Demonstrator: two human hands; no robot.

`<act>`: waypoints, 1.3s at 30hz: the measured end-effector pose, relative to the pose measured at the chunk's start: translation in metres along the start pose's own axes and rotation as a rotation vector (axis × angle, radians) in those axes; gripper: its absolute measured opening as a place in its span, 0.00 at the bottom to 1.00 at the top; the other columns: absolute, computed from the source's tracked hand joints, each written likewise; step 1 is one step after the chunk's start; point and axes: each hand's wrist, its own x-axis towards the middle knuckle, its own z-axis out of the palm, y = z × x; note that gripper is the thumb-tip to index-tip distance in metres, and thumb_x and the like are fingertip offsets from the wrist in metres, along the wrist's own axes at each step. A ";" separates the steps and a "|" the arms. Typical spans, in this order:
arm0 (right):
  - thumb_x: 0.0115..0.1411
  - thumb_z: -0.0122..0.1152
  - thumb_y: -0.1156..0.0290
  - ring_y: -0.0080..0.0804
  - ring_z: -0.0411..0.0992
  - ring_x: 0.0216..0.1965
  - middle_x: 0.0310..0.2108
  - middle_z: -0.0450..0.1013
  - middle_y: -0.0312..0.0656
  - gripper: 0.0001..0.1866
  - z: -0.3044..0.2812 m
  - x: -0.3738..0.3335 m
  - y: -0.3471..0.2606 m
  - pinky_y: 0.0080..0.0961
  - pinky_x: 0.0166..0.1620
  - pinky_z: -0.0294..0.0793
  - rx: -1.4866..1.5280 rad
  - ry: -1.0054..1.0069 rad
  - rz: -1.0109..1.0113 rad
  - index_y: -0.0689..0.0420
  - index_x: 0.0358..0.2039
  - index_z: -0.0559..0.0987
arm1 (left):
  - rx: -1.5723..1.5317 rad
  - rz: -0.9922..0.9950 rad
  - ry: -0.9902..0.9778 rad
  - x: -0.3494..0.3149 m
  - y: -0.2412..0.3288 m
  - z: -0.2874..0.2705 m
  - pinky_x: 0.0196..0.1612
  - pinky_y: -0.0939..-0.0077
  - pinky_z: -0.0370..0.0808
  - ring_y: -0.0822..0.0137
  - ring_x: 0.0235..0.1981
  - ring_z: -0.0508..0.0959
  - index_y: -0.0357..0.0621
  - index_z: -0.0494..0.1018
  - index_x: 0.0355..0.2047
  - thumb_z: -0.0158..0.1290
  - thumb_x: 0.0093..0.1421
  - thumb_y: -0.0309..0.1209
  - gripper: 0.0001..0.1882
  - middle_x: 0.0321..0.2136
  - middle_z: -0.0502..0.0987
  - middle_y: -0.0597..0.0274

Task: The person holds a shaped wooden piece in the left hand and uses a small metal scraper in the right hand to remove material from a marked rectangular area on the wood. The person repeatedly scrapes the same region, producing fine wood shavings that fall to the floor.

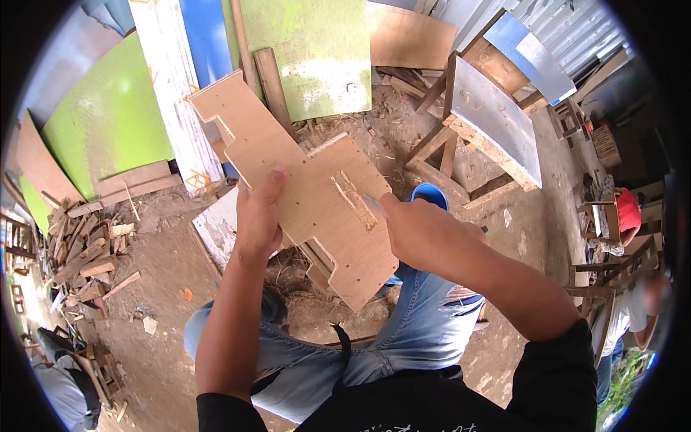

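A stepped plywood panel, dotted with small fastener heads, lies tilted above my lap. My left hand grips its left edge, thumb on the top face and fingers hidden beneath. On the face runs a rough, pale strip of torn or filled wood. My right hand is closed at the right edge beside that strip. A sliver of a greyish blade shows at its fingers; most of this hand tool is hidden, so its kind is unclear. More board layers show under the panel's lower-left edge.
A blue bucket stands just beyond my right hand. Scrap wood is heaped at left. Green boards lean at the back, and a wooden stand with a grey top is back right. People are at the right and lower-left rims.
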 end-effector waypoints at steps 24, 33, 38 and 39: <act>0.68 0.46 0.69 0.50 0.75 0.29 0.25 0.74 0.54 0.10 0.011 0.008 0.030 0.42 0.34 0.71 0.196 0.025 -0.109 0.58 0.43 0.75 | 0.013 -0.007 -0.016 0.004 0.002 0.001 0.49 0.62 0.78 0.59 0.47 0.79 0.32 0.67 0.55 0.51 0.65 0.31 0.21 0.48 0.76 0.51; 0.69 0.46 0.65 0.59 0.75 0.31 0.28 0.75 0.58 0.11 0.004 -0.001 0.015 0.50 0.35 0.72 0.044 -0.041 -0.012 0.59 0.46 0.70 | 0.028 -0.043 0.019 0.003 0.002 0.000 0.49 0.62 0.78 0.59 0.46 0.79 0.32 0.68 0.54 0.51 0.65 0.31 0.20 0.47 0.76 0.52; 0.69 0.45 0.66 0.58 0.77 0.35 0.30 0.77 0.57 0.11 -0.001 -0.007 0.005 0.53 0.37 0.74 0.000 -0.071 0.057 0.57 0.46 0.69 | 0.009 -0.015 0.023 0.004 0.001 0.002 0.48 0.63 0.79 0.59 0.46 0.79 0.32 0.68 0.53 0.52 0.65 0.32 0.20 0.46 0.76 0.51; 0.69 0.45 0.66 0.58 0.78 0.35 0.30 0.77 0.57 0.10 -0.002 -0.008 0.003 0.53 0.37 0.74 -0.014 -0.087 0.086 0.57 0.46 0.69 | 0.002 -0.017 0.019 0.004 0.000 0.002 0.48 0.63 0.79 0.59 0.46 0.79 0.32 0.68 0.53 0.52 0.65 0.32 0.20 0.46 0.76 0.51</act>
